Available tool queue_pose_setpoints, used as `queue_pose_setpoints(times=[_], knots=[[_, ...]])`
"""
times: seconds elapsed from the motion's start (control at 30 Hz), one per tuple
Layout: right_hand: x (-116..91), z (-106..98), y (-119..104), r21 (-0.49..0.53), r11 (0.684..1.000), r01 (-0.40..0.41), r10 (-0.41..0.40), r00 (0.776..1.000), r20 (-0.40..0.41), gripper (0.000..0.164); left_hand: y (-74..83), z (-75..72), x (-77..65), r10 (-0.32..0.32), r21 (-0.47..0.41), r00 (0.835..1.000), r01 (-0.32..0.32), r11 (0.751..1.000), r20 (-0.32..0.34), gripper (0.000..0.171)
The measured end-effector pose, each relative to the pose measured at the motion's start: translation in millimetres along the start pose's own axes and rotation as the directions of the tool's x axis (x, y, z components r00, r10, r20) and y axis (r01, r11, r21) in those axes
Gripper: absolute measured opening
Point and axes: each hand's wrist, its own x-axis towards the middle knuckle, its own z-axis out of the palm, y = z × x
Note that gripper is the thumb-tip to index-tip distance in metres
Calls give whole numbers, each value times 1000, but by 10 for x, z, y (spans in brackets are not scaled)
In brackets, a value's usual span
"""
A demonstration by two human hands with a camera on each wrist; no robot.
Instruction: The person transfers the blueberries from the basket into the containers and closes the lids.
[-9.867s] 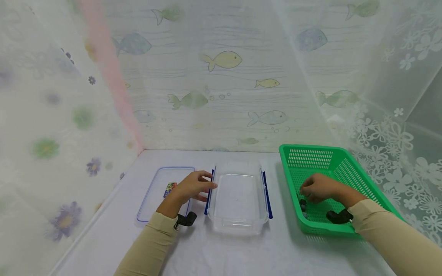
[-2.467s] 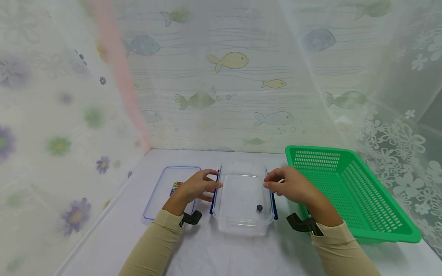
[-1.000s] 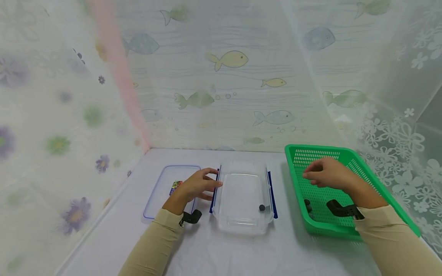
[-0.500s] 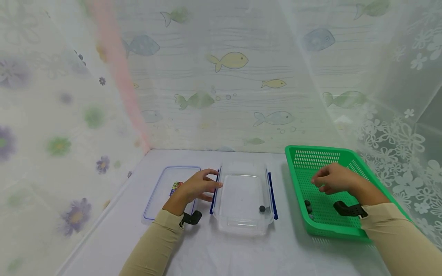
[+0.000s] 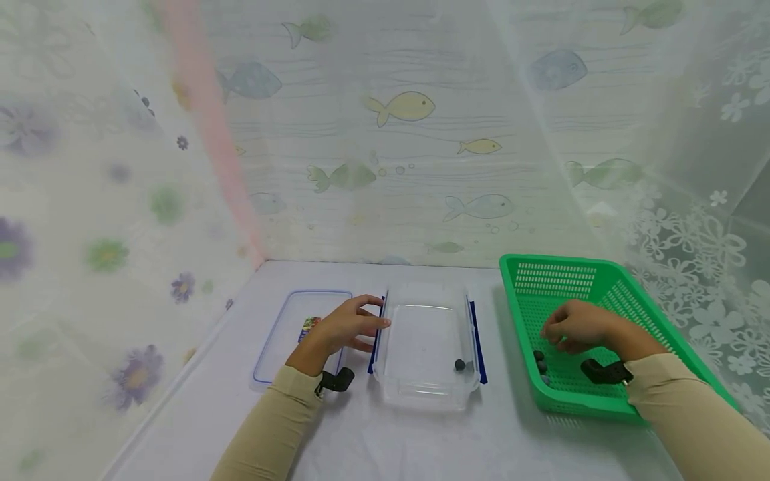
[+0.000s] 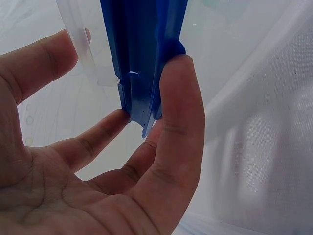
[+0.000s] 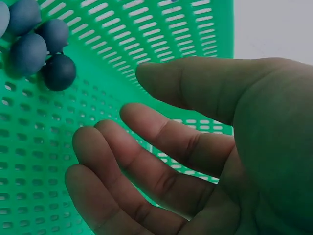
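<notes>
My left hand (image 5: 347,327) grips the left side of a clear plastic food container (image 5: 421,341). In the left wrist view, my fingers are around its blue side latch (image 6: 139,58), which hangs unfastened. One dark blue, grape-like ball (image 5: 460,365) lies inside the container near its front right corner. My right hand (image 5: 580,327) is down in a green plastic basket (image 5: 631,407), with loosely bent fingers and nothing between them in the right wrist view. Several similar dark blue balls (image 7: 29,54) are clustered near those fingertips, along the basket's left wall.
A clear lid (image 5: 283,334) with a blue rim and a small fruit label lies left of the container, partly behind my left hand. White cloth (image 5: 397,447) covers the table. Patterned curtains (image 5: 409,167) close in the back and sides.
A ball has appeared in the container since the oldest frame. My right hand has moved from the container's right edge back into the basket, and lower there. The left hand keeps its hold.
</notes>
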Motion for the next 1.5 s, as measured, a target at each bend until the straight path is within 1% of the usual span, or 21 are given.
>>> queue_pose_setpoints(times=[0.1, 0.27, 0.33, 0.4, 0.53, 0.7, 0.97, 1.13, 1.27, 1.37, 1.5], knots=[[-10, -3, 32, -4, 1000, -5, 5, 1000, 2, 32, 15, 27, 9, 0, 0, 1000, 0, 1000, -1, 71], [-36, 6, 85, -13, 1000, -17, 17, 1000, -2, 28, 29, 67, 3, 1, 4, 1000, -1, 1000, 17, 74], [-32, 20, 93, -11, 1000, -18, 18, 1000, 6, 26, 24, 64, 2, 0, 9, 1000, 0, 1000, 19, 74], [-18, 33, 89, -4, 1000, -14, 14, 1000, 16, 25, 21, 50, -4, -3, 12, 1000, 3, 1000, 7, 73], [10, 53, 69, -2, 1000, -11, 11, 1000, 27, 26, 28, 20, -30, -2, 18, 1000, 2, 1000, -9, 70], [20, 66, 46, -24, 999, -27, 28, 999, 34, 30, 28, 7, -46, 4, 14, 1000, -3, 1000, -5, 71], [35, 114, 35, -33, 999, -42, 44, 998, 49, 25, 22, 7, -47, 8, 6, 1000, -8, 1000, -3, 70], [61, 146, 29, -66, 998, -8, 12, 998, 68, 16, 22, 4, -40, 13, 10, 1000, -13, 1000, -6, 71], [86, 182, 18, -59, 998, 3, 2, 997, 79, 21, 26, 7, -42, 10, 12, 1000, -10, 1000, -6, 72], [84, 177, 23, -80, 997, -1, 6, 998, 66, 16, 30, 12, -45, 8, 13, 1000, -8, 1000, -5, 72], [72, 174, 17, -95, 995, 8, -2, 998, 63, 19, 29, 18, -43, 7, 13, 1000, -7, 1000, -4, 73]])
